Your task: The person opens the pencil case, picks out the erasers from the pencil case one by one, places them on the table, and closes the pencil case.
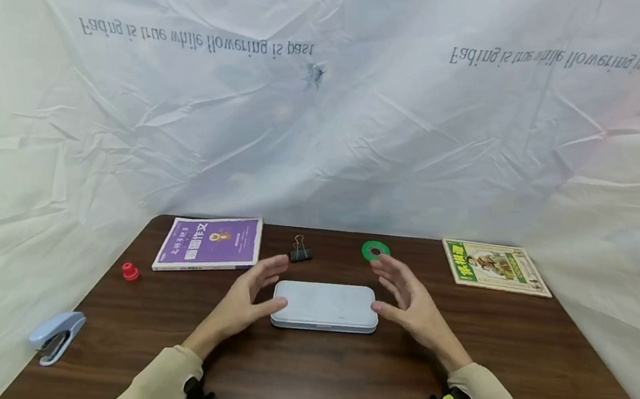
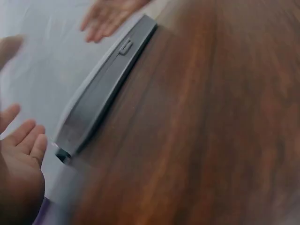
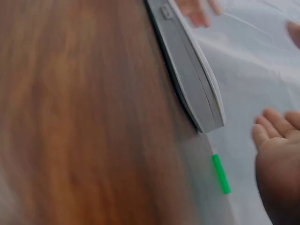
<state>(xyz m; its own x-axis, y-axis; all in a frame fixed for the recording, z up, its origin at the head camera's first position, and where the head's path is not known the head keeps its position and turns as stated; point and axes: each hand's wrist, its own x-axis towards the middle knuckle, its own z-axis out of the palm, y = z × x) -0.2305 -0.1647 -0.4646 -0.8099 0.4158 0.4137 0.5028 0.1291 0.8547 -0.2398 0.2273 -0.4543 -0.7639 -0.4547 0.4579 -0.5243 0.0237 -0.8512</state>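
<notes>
A pale blue-white flat case with rounded corners lies closed on the dark wooden table, its small latch on the near side. At its left end my left hand is held with fingers extended and thumb apart. My right hand mirrors it at the right end, thumb close to the case's edge. Neither hand grips anything; whether the thumbs touch the case, I cannot tell. Both wrist views are blurred; the left hand and the right hand appear there beside the case's ends.
Behind the case are a black binder clip and a green tape roll. A purple book lies back left, a green-and-yellow booklet back right. A red knob-like piece and a light blue stapler sit left.
</notes>
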